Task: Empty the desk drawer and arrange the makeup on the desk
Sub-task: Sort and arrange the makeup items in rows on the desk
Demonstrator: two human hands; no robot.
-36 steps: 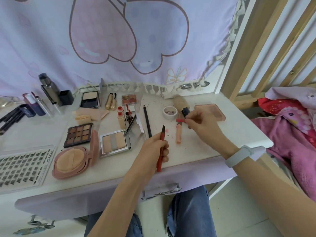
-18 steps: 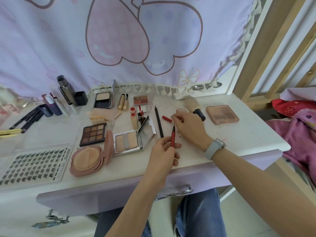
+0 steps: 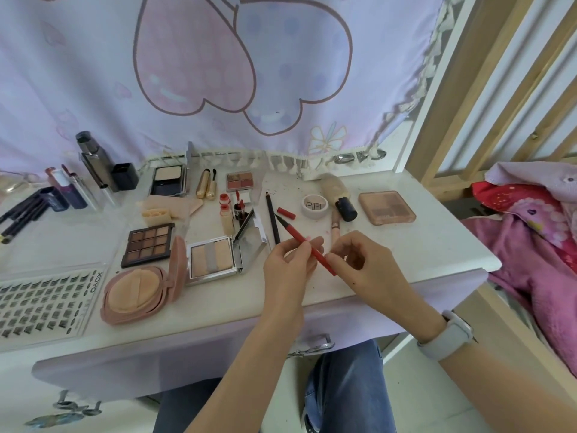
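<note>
A red liner pen [image 3: 296, 236] with a bare black tip slants up to the left over the white desk [image 3: 421, 254]. My left hand [image 3: 288, 267] pinches its middle. My right hand [image 3: 359, 267] pinches its rear end. The pen's red cap [image 3: 286, 213] lies on the desk beyond the tip, beside a black pencil [image 3: 272, 218]. The drawer's metal handle [image 3: 312, 345] shows below the desk edge; the drawer front looks closed.
Left of the hands lie an open highlighter compact [image 3: 215, 259], a pink cushion compact [image 3: 140, 292], an eyeshadow palette [image 3: 148, 245] and a lash tray [image 3: 40, 304]. Behind stand a white jar [image 3: 314, 206], a powder brush [image 3: 338, 195] and a pink palette [image 3: 387, 207]. Pink bedding [image 3: 537, 245] lies right.
My right hand set the red cap down on the desk and came back to the pen's rear end. The pen tipped from upright to slanting left.
</note>
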